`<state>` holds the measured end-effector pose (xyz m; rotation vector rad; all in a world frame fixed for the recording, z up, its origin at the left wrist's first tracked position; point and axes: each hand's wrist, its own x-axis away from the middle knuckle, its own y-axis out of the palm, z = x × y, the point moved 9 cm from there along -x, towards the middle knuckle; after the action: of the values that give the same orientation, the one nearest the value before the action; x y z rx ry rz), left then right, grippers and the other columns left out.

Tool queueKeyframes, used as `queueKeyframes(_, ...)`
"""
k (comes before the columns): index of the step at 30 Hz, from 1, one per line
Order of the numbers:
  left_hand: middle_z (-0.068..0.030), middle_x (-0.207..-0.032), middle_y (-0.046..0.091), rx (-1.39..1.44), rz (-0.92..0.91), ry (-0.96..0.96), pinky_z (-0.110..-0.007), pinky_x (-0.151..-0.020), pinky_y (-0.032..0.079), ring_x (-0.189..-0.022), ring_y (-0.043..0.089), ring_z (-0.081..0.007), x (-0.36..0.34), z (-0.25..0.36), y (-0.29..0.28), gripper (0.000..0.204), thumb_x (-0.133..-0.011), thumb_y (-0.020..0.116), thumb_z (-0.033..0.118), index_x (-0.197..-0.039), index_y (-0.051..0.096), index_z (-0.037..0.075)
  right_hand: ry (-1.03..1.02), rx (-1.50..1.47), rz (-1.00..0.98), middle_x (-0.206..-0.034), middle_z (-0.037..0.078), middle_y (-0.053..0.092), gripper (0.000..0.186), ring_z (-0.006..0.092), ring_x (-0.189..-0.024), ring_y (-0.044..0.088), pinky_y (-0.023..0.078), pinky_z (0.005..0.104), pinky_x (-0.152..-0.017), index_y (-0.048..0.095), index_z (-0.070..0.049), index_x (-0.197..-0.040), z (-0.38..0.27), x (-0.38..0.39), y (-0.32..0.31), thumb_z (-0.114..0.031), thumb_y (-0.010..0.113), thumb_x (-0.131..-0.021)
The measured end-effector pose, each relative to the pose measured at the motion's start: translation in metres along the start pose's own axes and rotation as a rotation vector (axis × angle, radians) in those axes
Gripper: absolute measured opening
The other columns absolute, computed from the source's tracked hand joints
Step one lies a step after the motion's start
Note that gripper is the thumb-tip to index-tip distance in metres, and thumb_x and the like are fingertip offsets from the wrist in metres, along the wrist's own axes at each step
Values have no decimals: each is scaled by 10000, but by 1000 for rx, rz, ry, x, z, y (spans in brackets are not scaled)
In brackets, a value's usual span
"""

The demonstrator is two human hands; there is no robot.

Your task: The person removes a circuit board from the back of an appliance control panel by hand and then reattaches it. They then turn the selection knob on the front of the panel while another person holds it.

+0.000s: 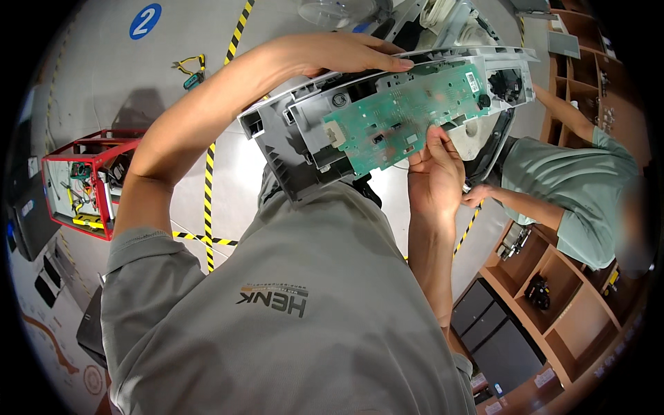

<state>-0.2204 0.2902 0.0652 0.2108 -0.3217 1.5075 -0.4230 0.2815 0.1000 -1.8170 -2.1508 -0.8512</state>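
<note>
A grey plastic panel housing [270, 145] is held up in front of my body, with a green circuit board [398, 114] set in its face. My left hand [366, 55] grips the housing's top edge, fingers bent over it and thumb along the rim. My right hand [436, 166] is under the board's lower edge, thumb on it and fingers curled, partly hidden. Behind the housing is more of an appliance [470, 28], with white and dark parts.
A co-worker [567, 194] stands at the right, a hand near the appliance, beside wooden shelving [567, 332] with small parts. At the left are a red-framed tool box [77, 180] and a dark case [34, 221]. Cutters [197, 66] lie on the grey floor [104, 76] with striped tape.
</note>
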Motion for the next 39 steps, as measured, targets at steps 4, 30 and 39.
queueKeyframes(4,-142,-1350,491,-3,7,-16,-326,-1048,316,-1277,427,-258,-2,1,2,760,-819,605,596,-1359,476,77,20,6,-44,-939,90,607,143,150,-817,620,548,279,-744,512,25,-1042,5,-7,4,-40,555,-922)
queueKeyframes(30,-203,-1326,484,214,-146,-9,-323,-1010,361,-1221,465,-261,-5,-20,0,830,-817,638,543,-1385,397,-12,24,954,-117,-656,115,636,248,158,-532,642,510,258,-454,611,78,-835,-6,-22,32,-159,684,-837)
queueKeyframes(39,-107,-1208,549,416,-218,-40,-265,-879,448,-1075,524,-142,2,-4,4,625,-911,609,345,-1383,397,-6,-13,1018,-114,-645,103,637,229,144,-518,623,485,259,-470,624,57,-806,-11,-21,34,-160,692,-828)
